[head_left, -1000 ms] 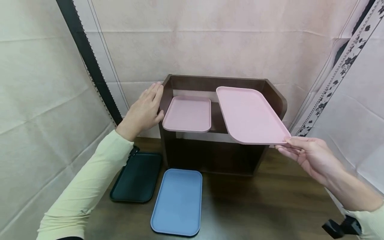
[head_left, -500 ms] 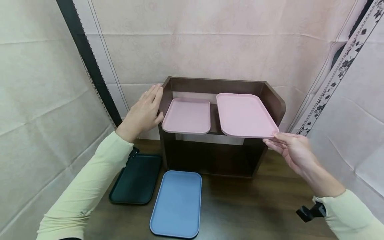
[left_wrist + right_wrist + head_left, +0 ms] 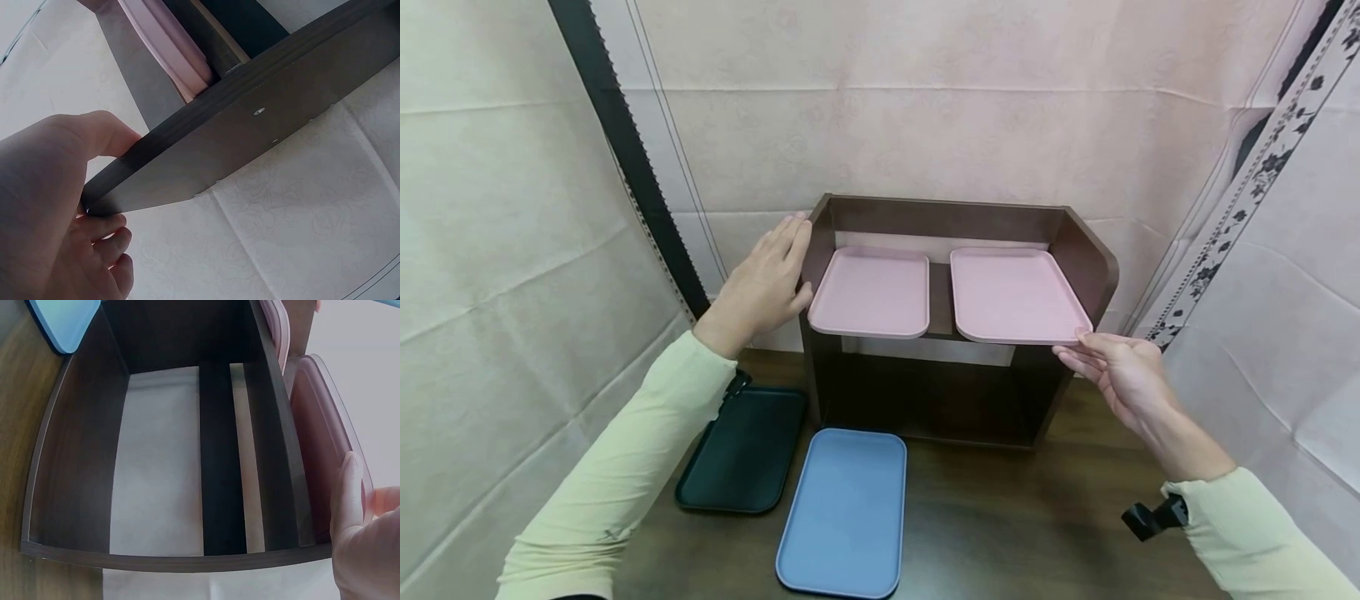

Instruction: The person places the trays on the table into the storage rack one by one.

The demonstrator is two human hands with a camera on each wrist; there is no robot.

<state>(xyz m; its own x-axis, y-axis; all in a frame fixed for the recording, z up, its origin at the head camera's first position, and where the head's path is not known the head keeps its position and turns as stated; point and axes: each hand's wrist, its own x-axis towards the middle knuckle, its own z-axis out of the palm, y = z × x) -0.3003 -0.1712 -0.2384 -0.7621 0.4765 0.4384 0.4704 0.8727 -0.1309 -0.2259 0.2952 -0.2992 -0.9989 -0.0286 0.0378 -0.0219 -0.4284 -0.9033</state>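
The right pink tray (image 3: 1021, 295) is at the upper level of the dark brown rack (image 3: 947, 215), on its right side, with the front right corner pinched between the thumb and fingers of the right hand (image 3: 1123, 371). The head view shows only the tray's upper face; the right wrist view adds its underside, angled beyond the edge of the shelf board (image 3: 281, 425). Whether the tray's rear end bears on the board cannot be told. Beside it, apart by a narrow gap, the left pink tray (image 3: 871, 292) occupies the left side of the same level. The left hand (image 3: 763, 279) is at the rack's left side panel (image 3: 206, 147). From the head view its fingers appear extended together with the thumb apart; the left wrist view shows the thumb against the panel's edge and the fingers bent on the outer face, gripping the end of the panel between them. That view alone shows a metal screw head (image 3: 259, 112) in the outer face. The right wrist view alone shows a dark bar (image 3: 222, 462) crossing the rack's open back. Below, on the wooden table (image 3: 985, 517), a blue tray (image 3: 842, 512) lies flat before the rack, and a dark green tray (image 3: 745, 450) lies to its left, partly covered by the left sleeve (image 3: 625, 467). Pale cloth (image 3: 962, 142) hangs behind the rack.
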